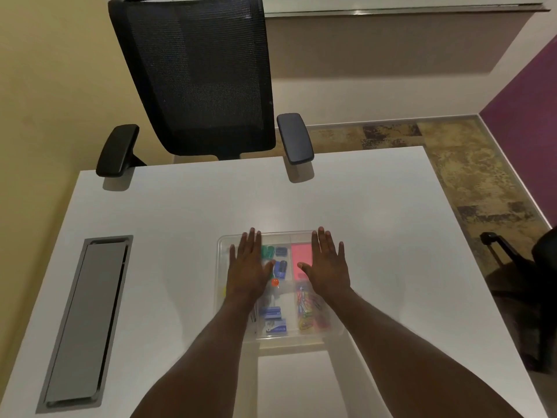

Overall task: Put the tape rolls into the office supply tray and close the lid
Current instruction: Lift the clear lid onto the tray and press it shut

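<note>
A clear plastic office supply tray point(286, 236) sits on the white desk in front of me, with its transparent lid lying on top. My left hand point(248, 267) lies flat on the lid's left half, fingers spread. Flat on the right half rests my right hand point(327, 265), fingers apart as well. Through the lid I see green and blue tape rolls point(275, 253), a pink pad point(301, 254), an orange pin point(275, 282), blue boxes point(274, 322) and coloured paper clips point(310, 312). My hands hide part of the contents.
The white desk point(187, 224) has a grey cable cover point(81, 321) at the left. A black mesh office chair point(199, 79) stands at the far edge. Another dark chair point(536, 285) is off the desk's right edge.
</note>
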